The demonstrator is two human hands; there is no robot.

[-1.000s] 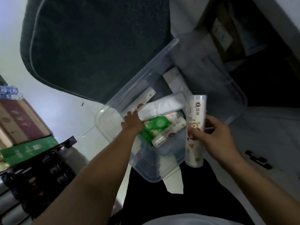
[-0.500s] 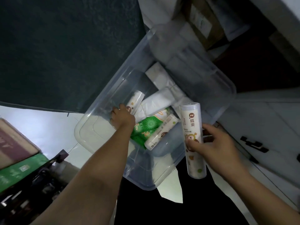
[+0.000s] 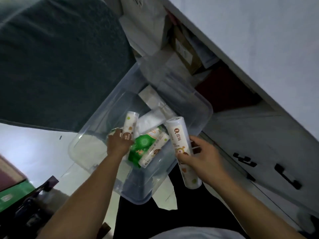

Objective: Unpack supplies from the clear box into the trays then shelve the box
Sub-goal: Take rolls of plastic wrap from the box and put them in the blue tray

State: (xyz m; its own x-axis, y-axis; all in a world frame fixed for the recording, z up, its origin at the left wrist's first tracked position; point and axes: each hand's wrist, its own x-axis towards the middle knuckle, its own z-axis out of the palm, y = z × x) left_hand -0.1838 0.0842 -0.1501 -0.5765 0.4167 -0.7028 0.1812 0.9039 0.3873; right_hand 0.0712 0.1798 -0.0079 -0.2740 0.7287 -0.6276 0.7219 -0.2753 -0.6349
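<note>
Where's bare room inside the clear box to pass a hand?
Free: the floor along the far-left wall of the clear box, between that wall and the roll gripped by the left hand. Crowded: the middle, where the green pack, a second roll and white packets overlap. The right hand grips a roll over the right rim.

Dark mat (image 3: 57, 62) at upper left; white cabinet (image 3: 269, 152) with black handles (image 3: 287, 178); perhaps cartons (image 3: 183, 50) behind.

Dark rug (image 3: 57, 62), pale floor (image 3: 29, 145)
</note>
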